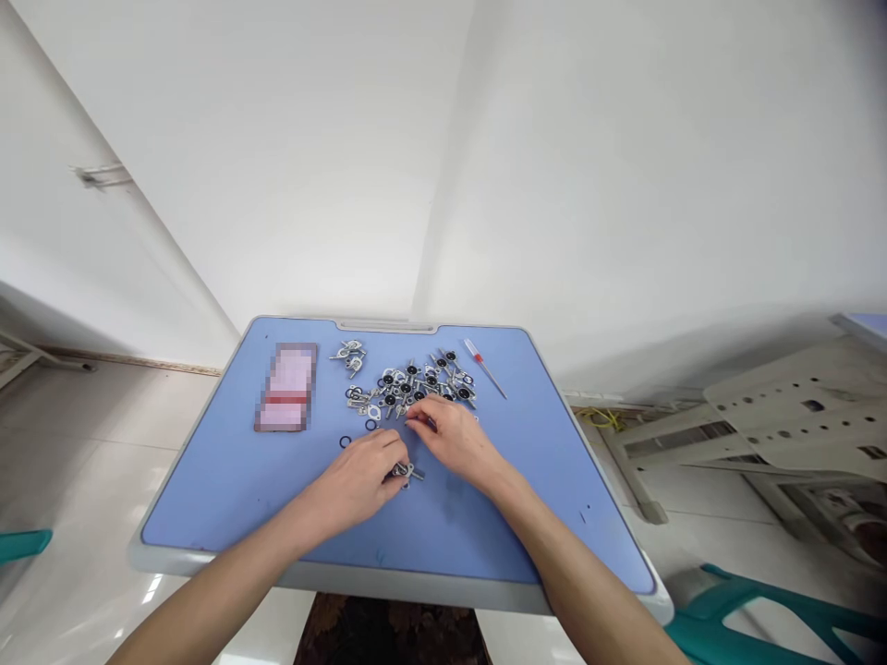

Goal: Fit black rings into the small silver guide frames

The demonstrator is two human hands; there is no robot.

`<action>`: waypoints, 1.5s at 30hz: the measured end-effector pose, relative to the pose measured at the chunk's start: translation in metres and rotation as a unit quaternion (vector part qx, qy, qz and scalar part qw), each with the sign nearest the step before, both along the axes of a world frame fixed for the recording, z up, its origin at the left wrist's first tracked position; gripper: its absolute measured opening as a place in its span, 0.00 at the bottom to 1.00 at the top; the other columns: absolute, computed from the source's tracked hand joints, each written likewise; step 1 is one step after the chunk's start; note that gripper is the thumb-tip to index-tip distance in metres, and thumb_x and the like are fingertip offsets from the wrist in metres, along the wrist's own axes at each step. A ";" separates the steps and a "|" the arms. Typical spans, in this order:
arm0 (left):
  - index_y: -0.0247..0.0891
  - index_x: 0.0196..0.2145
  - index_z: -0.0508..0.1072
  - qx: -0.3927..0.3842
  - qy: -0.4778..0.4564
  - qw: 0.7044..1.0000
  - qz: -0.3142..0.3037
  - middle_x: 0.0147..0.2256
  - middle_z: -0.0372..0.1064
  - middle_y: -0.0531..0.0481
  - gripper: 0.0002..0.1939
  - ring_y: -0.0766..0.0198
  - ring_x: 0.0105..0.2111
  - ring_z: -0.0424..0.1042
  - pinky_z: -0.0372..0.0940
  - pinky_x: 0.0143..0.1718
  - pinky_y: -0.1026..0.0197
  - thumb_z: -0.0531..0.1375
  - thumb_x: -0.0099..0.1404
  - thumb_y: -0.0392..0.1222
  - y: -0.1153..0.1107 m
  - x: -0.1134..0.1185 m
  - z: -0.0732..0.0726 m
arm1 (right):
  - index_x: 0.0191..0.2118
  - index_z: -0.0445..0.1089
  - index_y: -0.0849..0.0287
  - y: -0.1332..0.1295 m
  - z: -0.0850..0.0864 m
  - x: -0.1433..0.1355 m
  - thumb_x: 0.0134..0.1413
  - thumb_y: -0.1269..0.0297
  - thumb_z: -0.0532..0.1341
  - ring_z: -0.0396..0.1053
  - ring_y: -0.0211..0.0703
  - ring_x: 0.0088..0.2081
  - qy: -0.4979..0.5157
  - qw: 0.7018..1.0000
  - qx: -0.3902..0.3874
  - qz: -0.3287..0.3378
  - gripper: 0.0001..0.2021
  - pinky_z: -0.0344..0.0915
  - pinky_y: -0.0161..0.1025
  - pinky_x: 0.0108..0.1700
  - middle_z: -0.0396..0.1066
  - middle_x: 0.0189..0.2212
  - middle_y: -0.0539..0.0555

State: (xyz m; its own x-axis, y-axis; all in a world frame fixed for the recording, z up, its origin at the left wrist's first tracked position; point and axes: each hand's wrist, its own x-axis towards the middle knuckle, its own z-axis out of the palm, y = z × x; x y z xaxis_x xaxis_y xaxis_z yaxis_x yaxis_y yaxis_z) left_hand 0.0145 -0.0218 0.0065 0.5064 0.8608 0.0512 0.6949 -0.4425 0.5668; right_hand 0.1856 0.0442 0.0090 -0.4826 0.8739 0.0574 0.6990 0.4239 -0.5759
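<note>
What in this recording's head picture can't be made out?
All in the head view:
Metal fitting: partly covered by the left hand.
Anything pinched by the right hand: too small to tell.
Pink rectangle: pixelated, contents unreadable.
Lower-right teal plastic seat: cut off by frame edges.

The left hand [374, 465] grips a metal part [403, 471] midway across the table [208, 485]. The right hand [457, 436], thumb and finger drawn close, is at the near side of a pile [406, 389] of parts; whether it holds anything is unclear. Toward the far edge lies a smaller cluster [356, 365], near the far right corner a screwdriver [478, 355], near the left edge a blurred pink item [291, 374].
</note>
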 end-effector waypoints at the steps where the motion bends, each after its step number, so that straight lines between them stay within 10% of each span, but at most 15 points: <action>1: 0.38 0.34 0.66 0.000 -0.002 1.000 -0.001 0.35 0.65 0.52 0.05 0.61 0.37 0.66 0.59 0.36 0.61 0.58 0.61 0.31 0.000 0.000 0.000 | 0.33 0.70 0.58 0.000 -0.001 -0.001 0.55 0.72 0.57 0.66 0.36 0.30 -0.008 1.000 0.004 0.002 0.05 0.59 0.34 0.32 0.71 0.34 0.52; 21: 0.38 0.33 0.66 -0.013 -0.007 1.000 0.011 0.35 0.65 0.52 0.05 0.62 0.37 0.66 0.59 0.34 0.62 0.59 0.61 0.32 0.001 -0.003 0.008 | 0.36 0.70 0.60 -0.001 -0.003 -0.009 0.59 0.72 0.54 0.67 0.37 0.32 -0.096 0.994 0.040 0.027 0.07 0.56 0.34 0.32 0.68 0.35 0.53; 31: 0.37 0.33 0.67 -0.006 -0.011 1.000 0.005 0.34 0.65 0.51 0.03 0.62 0.36 0.66 0.60 0.36 0.61 0.59 0.61 0.33 0.004 -0.003 0.003 | 0.29 0.68 0.59 -0.011 0.021 0.010 0.51 0.74 0.56 0.63 0.36 0.28 0.010 0.985 -0.063 0.162 0.05 0.58 0.33 0.31 0.68 0.27 0.49; 45: 0.37 0.32 0.65 -0.012 -0.001 1.000 0.022 0.33 0.64 0.52 0.03 0.62 0.35 0.65 0.59 0.35 0.61 0.58 0.61 0.34 0.004 -0.003 0.003 | 0.29 0.70 0.60 -0.013 0.022 0.009 0.50 0.75 0.57 0.64 0.36 0.28 -0.003 0.981 -0.088 0.173 0.06 0.59 0.33 0.32 0.69 0.26 0.49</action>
State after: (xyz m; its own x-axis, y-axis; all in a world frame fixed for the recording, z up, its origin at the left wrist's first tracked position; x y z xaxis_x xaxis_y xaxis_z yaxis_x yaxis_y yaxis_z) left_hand 0.0111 -0.0177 0.0093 0.4675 0.8834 0.0322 0.7121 -0.3980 0.5783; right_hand 0.1950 0.0316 0.0306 -0.7520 0.6538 -0.0834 0.5347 0.5312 -0.6572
